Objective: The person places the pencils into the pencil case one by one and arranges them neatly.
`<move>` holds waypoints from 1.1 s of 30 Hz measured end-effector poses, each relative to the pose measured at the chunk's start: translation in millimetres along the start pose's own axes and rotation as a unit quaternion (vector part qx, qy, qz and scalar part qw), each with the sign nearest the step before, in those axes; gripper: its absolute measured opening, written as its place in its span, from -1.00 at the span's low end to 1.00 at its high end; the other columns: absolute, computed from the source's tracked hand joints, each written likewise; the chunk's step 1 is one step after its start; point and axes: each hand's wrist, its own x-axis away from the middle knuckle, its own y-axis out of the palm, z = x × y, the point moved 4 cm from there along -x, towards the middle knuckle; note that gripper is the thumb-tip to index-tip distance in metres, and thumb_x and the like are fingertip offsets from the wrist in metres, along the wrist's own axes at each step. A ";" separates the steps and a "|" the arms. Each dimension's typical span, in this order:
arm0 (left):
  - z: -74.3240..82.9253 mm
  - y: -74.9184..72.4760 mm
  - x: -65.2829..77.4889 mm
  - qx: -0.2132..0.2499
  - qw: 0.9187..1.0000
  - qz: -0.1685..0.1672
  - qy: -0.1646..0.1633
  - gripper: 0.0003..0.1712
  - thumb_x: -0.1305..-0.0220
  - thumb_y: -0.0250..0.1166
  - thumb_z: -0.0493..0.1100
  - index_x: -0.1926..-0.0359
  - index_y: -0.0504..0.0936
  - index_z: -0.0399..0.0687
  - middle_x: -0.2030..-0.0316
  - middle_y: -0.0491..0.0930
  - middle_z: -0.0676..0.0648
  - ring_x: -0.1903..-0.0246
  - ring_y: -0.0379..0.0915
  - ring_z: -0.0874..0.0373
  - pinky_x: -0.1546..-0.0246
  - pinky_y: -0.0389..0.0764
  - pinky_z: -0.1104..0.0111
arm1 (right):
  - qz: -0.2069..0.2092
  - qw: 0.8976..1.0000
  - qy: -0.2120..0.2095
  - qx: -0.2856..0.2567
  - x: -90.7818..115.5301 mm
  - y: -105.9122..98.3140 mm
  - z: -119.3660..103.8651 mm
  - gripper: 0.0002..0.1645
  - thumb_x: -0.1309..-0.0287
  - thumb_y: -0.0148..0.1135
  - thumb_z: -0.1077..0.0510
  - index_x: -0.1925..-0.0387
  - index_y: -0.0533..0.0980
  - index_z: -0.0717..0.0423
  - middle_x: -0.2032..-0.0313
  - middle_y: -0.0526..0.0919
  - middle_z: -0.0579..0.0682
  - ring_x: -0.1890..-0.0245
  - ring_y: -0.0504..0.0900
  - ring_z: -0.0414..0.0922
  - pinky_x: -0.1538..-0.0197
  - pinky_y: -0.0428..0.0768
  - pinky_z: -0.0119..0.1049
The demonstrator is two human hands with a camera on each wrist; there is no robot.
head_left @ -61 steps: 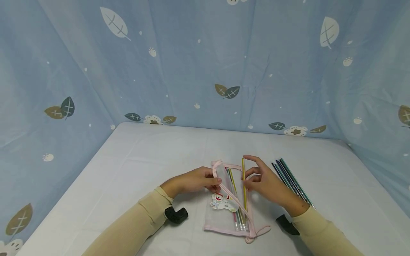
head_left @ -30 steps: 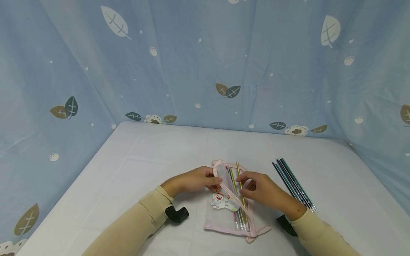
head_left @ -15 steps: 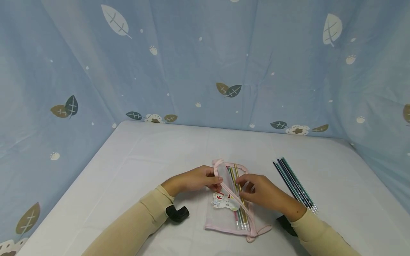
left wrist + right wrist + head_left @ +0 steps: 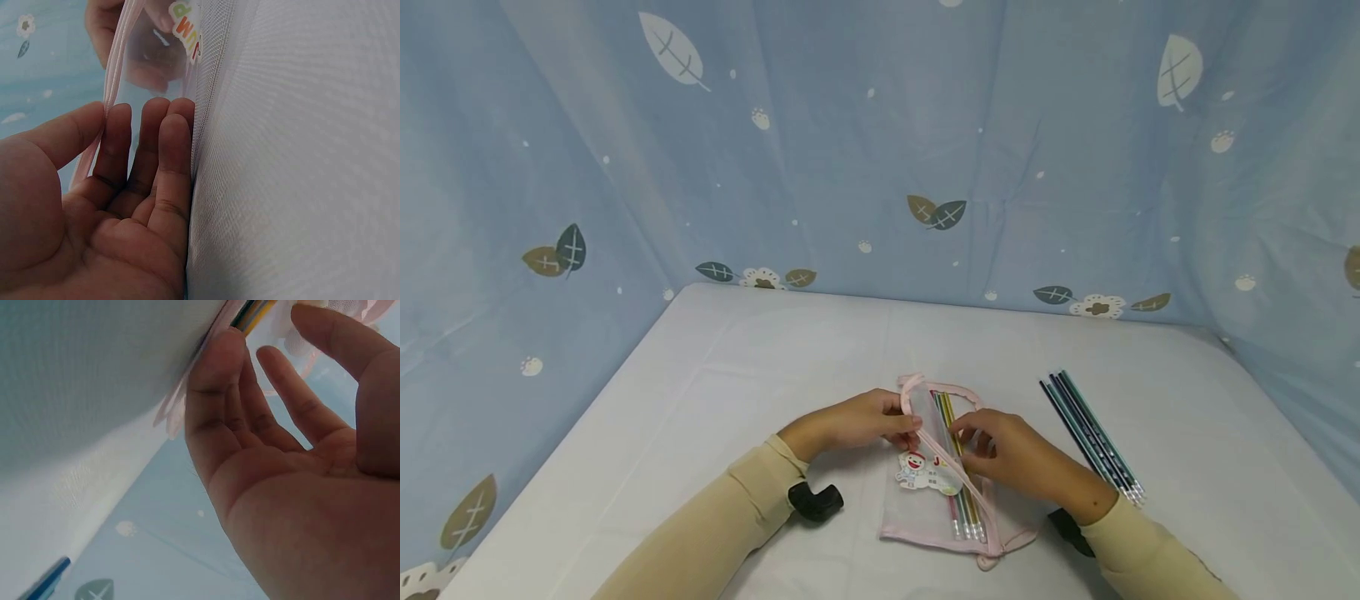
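Left hand (image 4: 868, 418) on the pink edge of the mesh pouch (image 4: 913, 514), thumb and forefinger pinching it — the pouch lies near the middle of the near table (image 4: 775, 350), coloured pencils (image 4: 944, 408) inside. Right hand (image 4: 1011, 450) at its mouth, fingers loosely bent, thumb apart, nothing seen between — dark pencils (image 4: 1087, 432) lie to the right.
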 end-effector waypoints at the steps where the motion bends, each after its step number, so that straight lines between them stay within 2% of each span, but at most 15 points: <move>1: -0.5 0.3 -0.1 -0.001 1.000 -0.001 0.001 -0.70 -0.51 0.12 -0.16 0.13 0.62 -0.36 0.29 0.71 -0.08 0.29 0.62 0.26 0.09 0.66 0.41 | 0.003 1.000 0.001 0.002 0.7 -0.6 0.2 -0.58 -0.20 0.38 0.22 -0.10 0.57 0.13 0.17 0.63 -0.08 0.30 0.56 -0.28 0.29 0.61 -0.45; 8: -3.5 0.1 1.4 0.002 1.000 0.000 -0.005 -0.70 -0.51 0.12 -0.15 0.12 0.62 -0.36 0.28 0.71 -0.08 0.30 0.61 0.28 0.09 0.65 0.43 | 0.051 0.998 -0.010 0.029 3.1 -10.2 2.5 -0.64 -0.23 0.33 0.28 -0.07 0.58 0.10 0.20 0.64 -0.07 0.30 0.56 -0.28 0.27 0.61 -0.43; 16: -0.9 0.4 0.5 0.004 1.000 0.003 0.005 -0.71 -0.51 0.12 -0.15 0.14 0.63 -0.33 0.30 0.70 -0.05 0.29 0.62 0.25 0.10 0.65 0.41 | 0.118 0.992 -0.017 0.053 5.9 -23.4 7.7 -0.66 -0.19 0.36 0.31 -0.02 0.61 0.11 0.24 0.68 -0.08 0.30 0.57 -0.27 0.27 0.62 -0.39; 20: -2.5 1.2 0.3 0.007 1.000 0.001 -0.002 -0.72 -0.51 0.12 -0.15 0.14 0.63 -0.32 0.30 0.70 -0.04 0.29 0.62 0.25 0.09 0.66 0.42 | 0.127 0.990 -0.007 0.062 6.6 -26.2 12.2 -0.64 -0.18 0.36 0.32 -0.03 0.61 0.11 0.24 0.68 -0.08 0.29 0.56 -0.26 0.26 0.62 -0.37; 28: 2.0 0.6 1.4 -0.004 1.000 0.001 0.006 -0.70 -0.52 0.10 -0.14 0.15 0.63 -0.31 0.28 0.71 -0.06 0.27 0.63 0.25 0.10 0.66 0.41 | 0.149 0.984 0.017 0.092 7.9 -34.8 18.3 -0.66 -0.20 0.35 0.31 -0.02 0.62 0.13 0.23 0.65 -0.04 0.26 0.56 -0.18 0.26 0.61 -0.32; 33: 1.8 -0.1 2.0 0.003 1.000 -0.002 0.004 -0.71 -0.52 0.11 -0.15 0.15 0.62 -0.31 0.29 0.71 -0.05 0.27 0.63 0.25 0.10 0.66 0.40 | 0.155 0.981 0.019 0.111 7.8 -39.3 21.7 -0.65 -0.18 0.35 0.32 -0.03 0.61 0.16 0.22 0.66 0.01 0.23 0.58 -0.12 0.22 0.63 -0.22</move>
